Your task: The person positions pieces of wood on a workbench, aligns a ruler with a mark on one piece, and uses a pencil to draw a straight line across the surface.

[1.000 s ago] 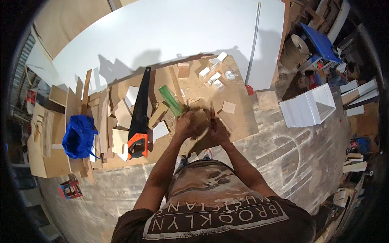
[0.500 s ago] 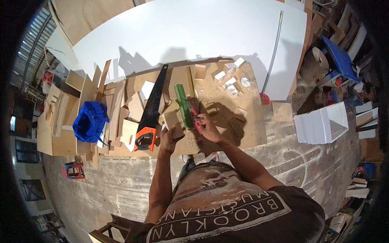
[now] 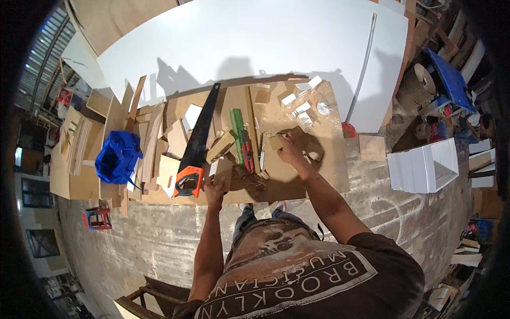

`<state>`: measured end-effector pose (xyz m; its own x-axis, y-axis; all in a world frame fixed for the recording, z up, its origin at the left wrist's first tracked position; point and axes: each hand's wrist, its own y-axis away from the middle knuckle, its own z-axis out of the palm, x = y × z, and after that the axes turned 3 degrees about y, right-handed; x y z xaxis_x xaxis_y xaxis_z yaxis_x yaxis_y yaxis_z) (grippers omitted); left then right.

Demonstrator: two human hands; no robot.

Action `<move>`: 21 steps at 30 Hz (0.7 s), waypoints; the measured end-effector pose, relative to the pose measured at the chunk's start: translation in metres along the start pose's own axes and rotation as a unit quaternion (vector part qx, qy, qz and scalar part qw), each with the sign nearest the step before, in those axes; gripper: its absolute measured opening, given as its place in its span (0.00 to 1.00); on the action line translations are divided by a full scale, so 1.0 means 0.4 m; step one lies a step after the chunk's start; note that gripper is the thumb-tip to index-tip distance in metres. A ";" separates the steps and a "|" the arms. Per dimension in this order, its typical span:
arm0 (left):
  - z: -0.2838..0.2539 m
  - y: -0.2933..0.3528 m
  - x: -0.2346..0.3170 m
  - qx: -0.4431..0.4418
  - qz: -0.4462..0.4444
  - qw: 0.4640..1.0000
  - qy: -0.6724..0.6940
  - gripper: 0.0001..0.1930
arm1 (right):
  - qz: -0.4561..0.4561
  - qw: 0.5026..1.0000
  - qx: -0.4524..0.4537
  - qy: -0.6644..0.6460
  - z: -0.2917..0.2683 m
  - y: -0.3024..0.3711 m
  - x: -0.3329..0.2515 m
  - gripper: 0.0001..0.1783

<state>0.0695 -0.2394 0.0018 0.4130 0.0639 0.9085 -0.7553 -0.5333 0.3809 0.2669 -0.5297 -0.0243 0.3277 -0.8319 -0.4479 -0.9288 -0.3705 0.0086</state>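
Observation:
My left hand (image 3: 214,192) is closed on the near edge of a pale wood block (image 3: 221,169), just right of the handsaw (image 3: 200,130) with its orange handle. Further right, my right hand (image 3: 290,150) pinches a small wood piece (image 3: 276,142) above the board; its fingertips are partly hidden. Between the hands lie a long green bar (image 3: 236,127), a slim red tool (image 3: 247,151) whose exact kind I cannot make out, and a narrow wood strip (image 3: 252,119). Another short wood offcut (image 3: 220,147) rests at a slant left of the green bar.
Small white-faced offcuts (image 3: 303,108) and shavings lie at the board's far right. A blue bag (image 3: 118,158) sits among upright wood panels on the left. A large white sheet (image 3: 297,42) spans the far side. White panels (image 3: 422,165) are stacked at the right.
My right hand has let go of the red tool, which now lies beside the green bar, and has moved right to a small wood piece. My left hand has lowered slightly with its block.

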 end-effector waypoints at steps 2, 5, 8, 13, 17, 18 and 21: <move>0.001 0.006 -0.005 0.009 -0.009 1.000 -0.011 0.26 | 0.016 0.999 -0.003 -0.028 -0.001 -0.006 -0.012 0.34; 0.049 0.009 0.025 -0.031 -0.066 0.995 0.067 0.25 | 0.045 0.974 0.055 -0.217 0.025 0.024 0.047 0.31; 0.026 0.055 0.033 -0.067 -0.114 0.976 0.174 0.22 | 0.032 0.965 0.016 -0.261 -0.004 0.113 -0.004 0.29; 0.070 0.081 0.075 -0.136 -0.113 0.950 0.258 0.19 | 0.090 0.952 -0.055 -0.287 -0.015 0.202 -0.022 0.32; 0.123 0.084 0.108 -0.195 -0.100 0.934 0.282 0.19 | 0.033 0.990 0.097 -0.102 -0.003 0.211 -0.015 0.36; 0.122 0.087 0.108 -0.200 -0.096 0.931 0.289 0.20 | 0.018 0.982 0.078 -0.172 -0.017 0.205 -0.038 0.35; 0.161 0.108 0.140 -0.261 -0.082 0.919 0.283 0.19 | -0.018 0.907 -0.050 -0.419 -0.087 0.184 -0.067 0.36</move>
<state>0.0929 -0.3131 0.0582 0.3245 0.6143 0.7192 -0.9083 -0.0099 0.4183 0.1956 -0.5491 0.0197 0.0730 -0.2285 -0.9708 -0.8863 -0.4611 0.0419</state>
